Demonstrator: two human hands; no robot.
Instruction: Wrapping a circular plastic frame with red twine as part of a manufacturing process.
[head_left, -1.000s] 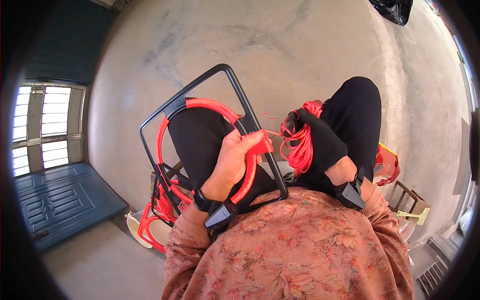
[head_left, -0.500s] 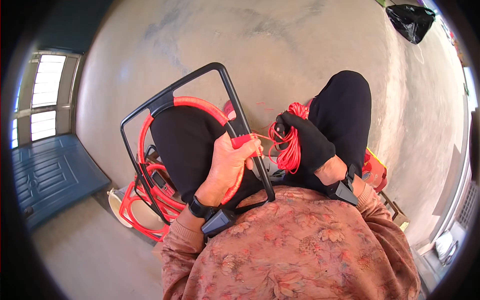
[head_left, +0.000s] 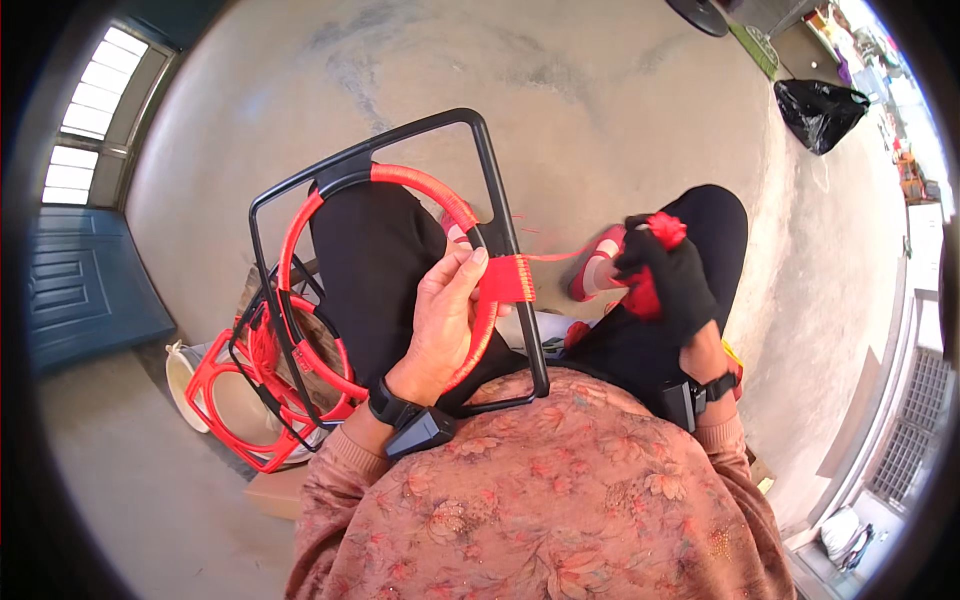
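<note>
A black rectangular frame (head_left: pixel 490 160) with a round ring inside it rests over my left thigh. Red cord wraps much of the ring (head_left: pixel 422 184). My bare left hand (head_left: pixel 438 315) is closed on the ring's right side, thumb beside a broad red-wrapped band (head_left: pixel 510 278) that joins ring and frame bar. From this band a red strand (head_left: pixel 562 256) runs across to my right hand (head_left: pixel 685 290). That hand wears a black glove and is closed around a bundle of red cord (head_left: pixel 645 298), slightly blurred. The fingers behind the band are hidden.
Beside my left leg, more red-wrapped frames (head_left: pixel 215 385) lean by a cream bucket (head_left: pixel 183 375). A cardboard box (head_left: pixel 275 497) sits below them. A blue panelled door (head_left: pixel 85 285) stands at left. A black plastic bag (head_left: pixel 822 112) lies far right, near a green broom (head_left: pixel 752 48).
My right hand has moved right with the cord bundle, drawing the strand out longer. My left hand keeps its grip, its thumb now farther left. The view has shifted.
</note>
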